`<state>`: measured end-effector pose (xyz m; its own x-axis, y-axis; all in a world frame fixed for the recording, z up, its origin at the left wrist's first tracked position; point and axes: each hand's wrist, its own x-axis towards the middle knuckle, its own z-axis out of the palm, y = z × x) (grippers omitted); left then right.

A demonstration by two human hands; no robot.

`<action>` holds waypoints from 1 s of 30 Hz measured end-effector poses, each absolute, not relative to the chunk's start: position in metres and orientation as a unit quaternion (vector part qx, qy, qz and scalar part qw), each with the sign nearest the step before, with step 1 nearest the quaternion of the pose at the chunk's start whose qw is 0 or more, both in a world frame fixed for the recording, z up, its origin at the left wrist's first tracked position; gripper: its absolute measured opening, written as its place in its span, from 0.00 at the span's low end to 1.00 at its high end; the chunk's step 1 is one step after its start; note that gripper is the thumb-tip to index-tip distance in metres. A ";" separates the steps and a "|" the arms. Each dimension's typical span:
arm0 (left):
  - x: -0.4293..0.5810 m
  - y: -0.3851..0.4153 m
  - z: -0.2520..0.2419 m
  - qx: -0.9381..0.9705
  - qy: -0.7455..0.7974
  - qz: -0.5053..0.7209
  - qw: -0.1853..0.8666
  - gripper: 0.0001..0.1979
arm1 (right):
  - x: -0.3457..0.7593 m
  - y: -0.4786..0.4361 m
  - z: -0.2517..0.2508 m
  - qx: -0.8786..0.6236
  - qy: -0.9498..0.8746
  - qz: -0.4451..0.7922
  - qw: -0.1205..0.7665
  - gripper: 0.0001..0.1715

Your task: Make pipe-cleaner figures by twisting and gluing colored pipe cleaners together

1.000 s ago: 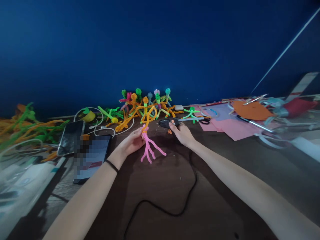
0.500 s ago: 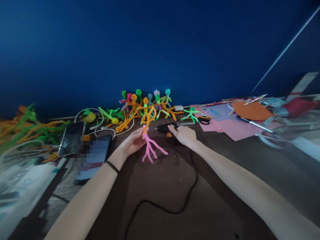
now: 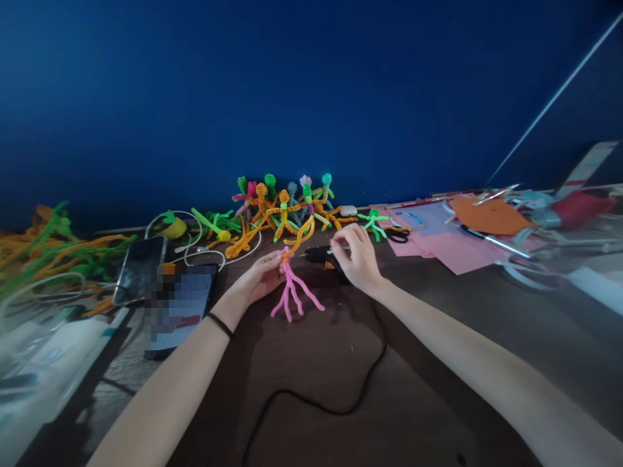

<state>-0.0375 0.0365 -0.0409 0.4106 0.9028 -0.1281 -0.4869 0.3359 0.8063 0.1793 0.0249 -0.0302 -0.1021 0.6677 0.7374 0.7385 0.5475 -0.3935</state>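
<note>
Between the thumb and fingers of my left hand point(image 3: 263, 275), a pink pipe cleaner figure point(image 3: 293, 295) is pinched near its top, its several thin legs spreading downward. An orange pipe cleaner point(image 3: 304, 235) is wrapped around that top, and its free length bends up to the right. A black glue gun point(image 3: 317, 254) rests on the table to the right of the figure, nozzle pointing left. Just over its rear part is my right hand point(image 3: 357, 259), fingers bent and thumb apart from them, with nothing visible in it. The hand covers part of the gun.
Several finished pipe cleaner figures point(image 3: 283, 211) stand along the blue wall. Loose pipe cleaners point(image 3: 63, 246) and two phones point(image 3: 141, 269) lie left. Scissors point(image 3: 398, 235), pink paper point(image 3: 460, 253) and orange paper point(image 3: 491, 215) are right. A black cord point(image 3: 335, 413) curves across the front.
My right hand has let go of the glue gun and risen slightly above it. The orange pipe cleaner's free end has swung down to the right, and the pink legs have shifted a little.
</note>
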 end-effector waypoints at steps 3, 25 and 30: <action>-0.036 0.036 -0.041 0.368 0.296 0.448 0.759 0.08 | 0.171 0.014 -0.024 -0.390 -0.765 -0.087 0.505 0.10; -0.029 0.029 -0.034 0.432 0.243 0.420 0.760 0.09 | 0.160 0.006 -0.021 -0.368 -0.800 0.113 0.461 0.12; -0.023 0.023 -0.026 0.428 0.214 0.416 0.773 0.11 | 0.158 0.007 -0.022 -0.362 -0.745 0.307 0.468 0.12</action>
